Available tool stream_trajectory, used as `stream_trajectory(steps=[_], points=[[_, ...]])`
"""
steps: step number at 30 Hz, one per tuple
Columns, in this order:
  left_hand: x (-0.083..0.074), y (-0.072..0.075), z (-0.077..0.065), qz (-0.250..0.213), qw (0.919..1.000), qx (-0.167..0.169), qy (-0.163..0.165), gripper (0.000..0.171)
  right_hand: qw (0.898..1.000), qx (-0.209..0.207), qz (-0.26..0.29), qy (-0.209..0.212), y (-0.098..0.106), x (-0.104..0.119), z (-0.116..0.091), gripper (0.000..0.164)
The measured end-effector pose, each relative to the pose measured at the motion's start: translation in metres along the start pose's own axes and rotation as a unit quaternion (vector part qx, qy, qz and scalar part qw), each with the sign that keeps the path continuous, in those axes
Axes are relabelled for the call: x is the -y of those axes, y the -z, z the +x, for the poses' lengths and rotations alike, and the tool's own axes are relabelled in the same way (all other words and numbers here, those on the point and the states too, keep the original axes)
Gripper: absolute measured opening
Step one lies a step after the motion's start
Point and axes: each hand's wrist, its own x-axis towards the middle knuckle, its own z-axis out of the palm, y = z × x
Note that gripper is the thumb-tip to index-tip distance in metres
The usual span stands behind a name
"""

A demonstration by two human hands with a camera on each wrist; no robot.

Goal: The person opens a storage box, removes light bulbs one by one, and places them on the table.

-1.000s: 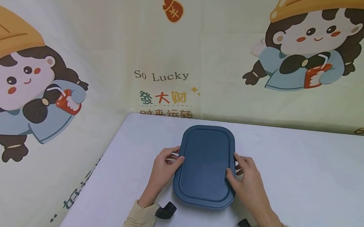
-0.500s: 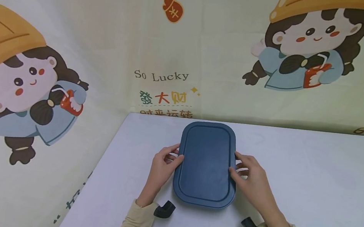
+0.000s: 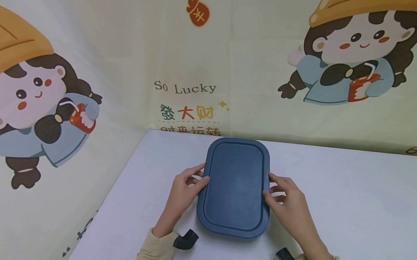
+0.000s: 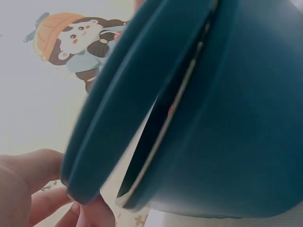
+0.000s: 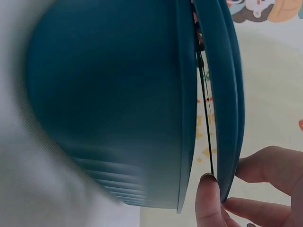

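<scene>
A dark blue rectangular lid (image 3: 236, 183) with rounded corners lies above a deep blue box (image 5: 109, 109). My left hand (image 3: 184, 189) pinches the lid's left edge, thumb on top and fingers beneath. On the opposite edge, my right hand (image 3: 288, 210) pinches the lid in the same way. In the left wrist view a wedge of light shows between the lid and the box rim (image 4: 163, 123), widest near my fingers. A narrower gap shows in the right wrist view. From the head view the lid hides the box and what is in it.
The box stands on a white table (image 3: 359, 222) close to its far edge. Behind rises a pale cloth backdrop (image 3: 253, 65) with printed cartoon figures and lettering. Black wrist cameras (image 3: 186, 239) sit beside both beige sleeves.
The lid has shifted slightly up and toward the back in the head view, now overlapping the table's far edge. Both hands have moved with it, still gripping its edges.
</scene>
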Motion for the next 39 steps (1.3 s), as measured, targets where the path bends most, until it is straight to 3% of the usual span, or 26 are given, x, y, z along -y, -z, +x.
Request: stream_trajectory(steps=[10,17,20,27,39], points=[[-0.001,0.007,-0.001,0.002,0.9999,0.012,-0.001,0.048,1.0,-0.007,0.008,0.0,-0.004,0.002,0.001,0.048],[-0.001,0.014,-0.003,-0.003,0.9997,0.007,0.024,0.05,1.0,-0.009,0.013,0.003,-0.01,0.008,0.002,0.046],[-0.009,0.019,-0.006,-0.001,0.9993,0.008,0.035,0.05,1.0,-0.006,0.017,0.005,-0.012,0.012,0.002,0.047],[0.0,0.029,-0.009,0.008,0.9996,-0.002,0.027,0.048,0.999,0.012,0.039,0.006,-0.019,0.017,0.002,0.049],[0.003,0.047,-0.013,0.016,0.9989,-0.014,0.042,0.047,0.997,0.058,0.04,-0.019,-0.031,0.029,0.006,0.054]])
